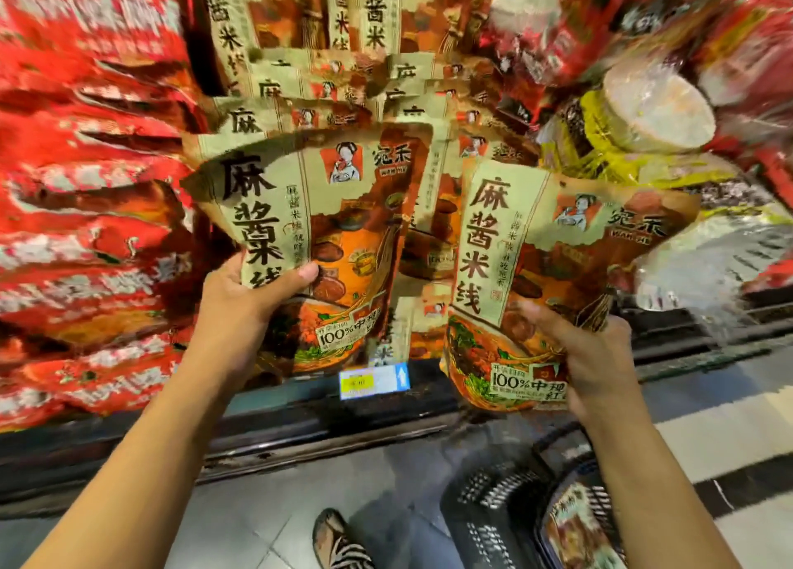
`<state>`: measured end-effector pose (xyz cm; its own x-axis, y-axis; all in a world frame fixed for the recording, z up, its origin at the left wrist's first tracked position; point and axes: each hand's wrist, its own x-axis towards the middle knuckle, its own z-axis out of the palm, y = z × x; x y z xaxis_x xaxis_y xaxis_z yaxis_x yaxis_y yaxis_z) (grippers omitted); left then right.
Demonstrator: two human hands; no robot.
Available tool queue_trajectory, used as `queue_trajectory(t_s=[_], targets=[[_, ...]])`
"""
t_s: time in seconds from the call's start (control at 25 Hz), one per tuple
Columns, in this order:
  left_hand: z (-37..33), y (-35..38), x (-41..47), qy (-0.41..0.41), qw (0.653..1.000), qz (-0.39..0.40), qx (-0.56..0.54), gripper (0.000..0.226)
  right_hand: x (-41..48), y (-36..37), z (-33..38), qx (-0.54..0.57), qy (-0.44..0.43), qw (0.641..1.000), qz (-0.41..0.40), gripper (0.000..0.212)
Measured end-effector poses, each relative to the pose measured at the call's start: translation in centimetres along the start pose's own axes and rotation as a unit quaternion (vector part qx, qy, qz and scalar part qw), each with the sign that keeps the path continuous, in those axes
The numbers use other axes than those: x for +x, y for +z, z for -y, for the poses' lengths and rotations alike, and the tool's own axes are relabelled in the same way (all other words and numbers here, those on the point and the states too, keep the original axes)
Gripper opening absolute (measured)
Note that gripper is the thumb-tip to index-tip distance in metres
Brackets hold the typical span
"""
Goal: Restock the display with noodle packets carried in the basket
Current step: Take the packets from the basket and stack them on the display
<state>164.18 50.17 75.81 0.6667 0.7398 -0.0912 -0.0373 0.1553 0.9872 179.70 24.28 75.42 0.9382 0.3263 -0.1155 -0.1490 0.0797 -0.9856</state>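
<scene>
My left hand [240,311] grips the lower left edge of a beige-and-orange noodle packet [326,208], thumb on its front. It is held up against the row of matching packets [369,23] hanging on the display. My right hand [588,354] grips the lower right part of a second, identical packet [536,268], held beside the first and a little lower. A dark plastic basket [506,500] stands on the floor at the lower right, with another such packet [575,521] inside it.
Red packets [86,182] are stacked in a wall on the left. Clear-wrapped red and yellow packs [643,109] fill the upper right. A price tag [373,380] sits on the dark shelf edge below the packets. My shoe [339,543] is on the tiled floor.
</scene>
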Motion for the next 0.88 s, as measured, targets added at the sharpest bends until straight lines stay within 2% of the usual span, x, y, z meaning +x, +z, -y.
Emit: queue_trajectory(t_s=[0.08,0.24,0.52,0.64,0.76,0.84,0.88], targets=[[-0.4,0.5,2.1,0.017,1.0,0.007,-0.003,0.04,1.6,1.8,0.5,0.001,-0.027,1.0,-0.014,0.03],[-0.3,1.3,5.4,0.042,0.999,-0.012,-0.002,0.03,5.3,4.6,2.0,-0.011,-0.065,0.998,0.009,0.016],[0.8,1.6,9.1,0.04,0.998,-0.045,-0.005,0.032,11.6,7.0,3.0,0.059,-0.138,0.986,0.07,0.019],[1.8,1.8,9.4,0.046,0.996,-0.069,-0.012,0.03,13.0,7.8,0.7,0.054,-0.092,0.994,0.022,0.007],[3.2,2.3,9.6,0.022,0.996,-0.085,-0.016,0.034,12.8,7.8,-2.1,0.027,-0.042,0.998,-0.037,0.022],[4.3,2.8,9.4,-0.007,0.995,-0.1,-0.013,0.037,13.2,7.3,-2.8,0.028,-0.047,0.998,-0.011,0.028],[4.5,3.1,9.2,-0.015,0.994,-0.11,-0.012,0.04,13.6,6.6,-2.6,0.02,-0.063,0.998,0.013,0.025]])
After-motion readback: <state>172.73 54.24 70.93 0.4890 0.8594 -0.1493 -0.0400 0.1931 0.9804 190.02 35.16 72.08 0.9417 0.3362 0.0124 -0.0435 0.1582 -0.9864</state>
